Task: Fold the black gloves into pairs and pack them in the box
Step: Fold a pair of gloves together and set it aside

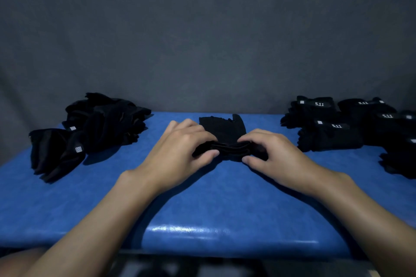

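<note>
A pair of black fingerless gloves lies stacked in the middle of the blue table, finger ends pointing away from me. My left hand pinches the left side of the near cuff edge. My right hand pinches the right side of that same edge, which is lifted and partly rolled. No box is in view.
A loose heap of black gloves sits at the back left. Folded glove pairs marked 5.11 are stacked at the back right, reaching the right edge. A dark grey cloth backdrop stands behind the table.
</note>
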